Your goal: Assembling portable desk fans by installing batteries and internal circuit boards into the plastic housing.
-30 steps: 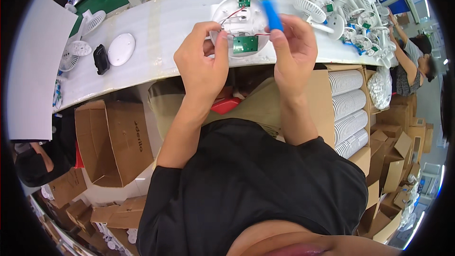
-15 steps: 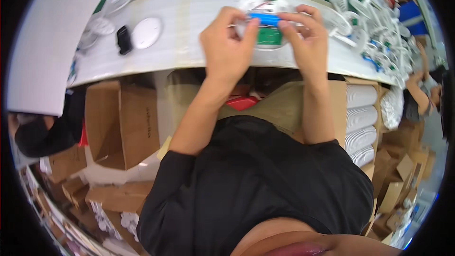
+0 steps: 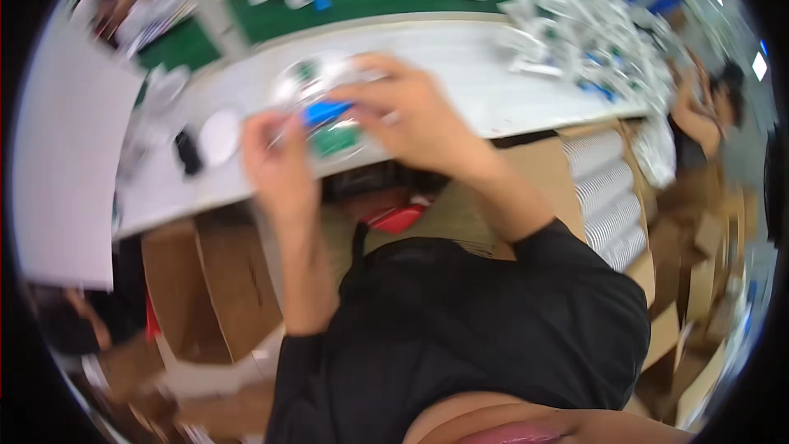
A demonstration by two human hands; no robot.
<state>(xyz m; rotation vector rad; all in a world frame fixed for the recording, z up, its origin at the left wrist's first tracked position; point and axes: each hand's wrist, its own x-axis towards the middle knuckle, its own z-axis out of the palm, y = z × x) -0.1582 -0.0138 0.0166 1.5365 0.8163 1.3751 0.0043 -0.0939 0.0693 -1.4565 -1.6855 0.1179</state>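
Note:
Between my two hands is a blue cylindrical battery (image 3: 323,113), gripped by its ends. The fingers of my left hand (image 3: 279,164) close on its left end, and those of my right hand (image 3: 411,111) pinch the right end; both are blurred. Directly under them on the bench lies a round white housing (image 3: 289,86). A green circuit board (image 3: 335,140) shows at its near side and a smaller green board (image 3: 305,71) at its far side. My right fingers hide part of the housing.
Left of the housing, a white disc (image 3: 219,136) and a black object (image 3: 187,152) lie on the white bench (image 3: 448,57). White parts (image 3: 559,37) pile up at the right. An open cardboard box (image 3: 209,292) stands below the bench, stacked white discs (image 3: 604,197) at right. Another person (image 3: 699,111) sits far right.
My view has turned, so the bench now slants and the housing appears further left. Both hands still hold the battery, which is now tilted, over the housing.

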